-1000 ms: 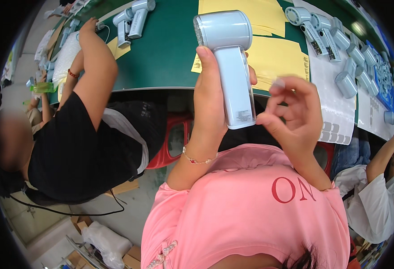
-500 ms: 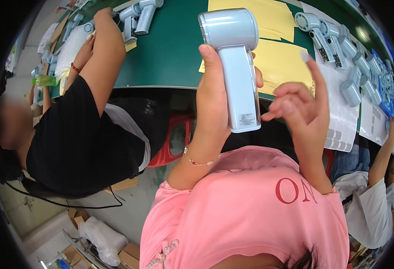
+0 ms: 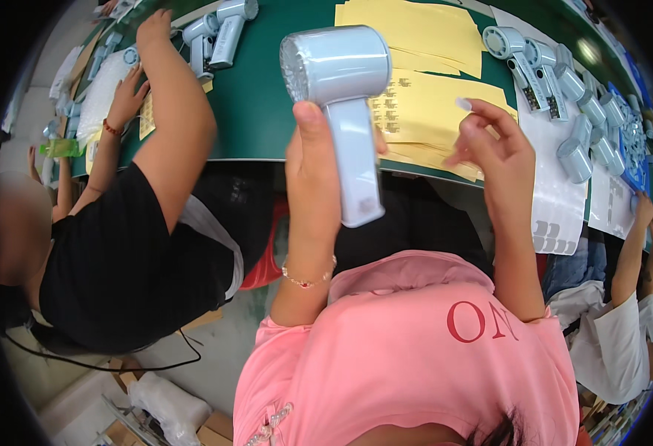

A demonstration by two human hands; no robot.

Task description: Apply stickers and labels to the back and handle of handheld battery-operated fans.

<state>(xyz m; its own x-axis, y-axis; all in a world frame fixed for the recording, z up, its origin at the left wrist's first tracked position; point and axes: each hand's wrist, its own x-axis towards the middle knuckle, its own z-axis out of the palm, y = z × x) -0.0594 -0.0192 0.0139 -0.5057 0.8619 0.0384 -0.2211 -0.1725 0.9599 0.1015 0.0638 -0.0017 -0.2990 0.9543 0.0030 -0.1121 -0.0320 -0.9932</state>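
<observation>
My left hand (image 3: 315, 175) grips the handle of a pale blue handheld device (image 3: 341, 89) with a round grilled head and holds it upright over the near edge of the green table (image 3: 267, 111). To the right of it, my right hand (image 3: 499, 152) is raised with its fingers loosely curled. A small pale sticker (image 3: 464, 104) sits on the tip of one finger. That hand is clear of the device and hovers above the yellow sheets (image 3: 434, 89).
A row of similar blue devices (image 3: 564, 82) lies on a white sticker sheet (image 3: 553, 193) at the right. A co-worker in black (image 3: 141, 245) reaches onto the table at left, near two more devices (image 3: 219, 30). Another person in white (image 3: 627, 327) sits at the right.
The device has shifted left and turned its grilled head more toward me. My right hand has lifted away from the handle and opened its fingers, with the sticker on a fingertip.
</observation>
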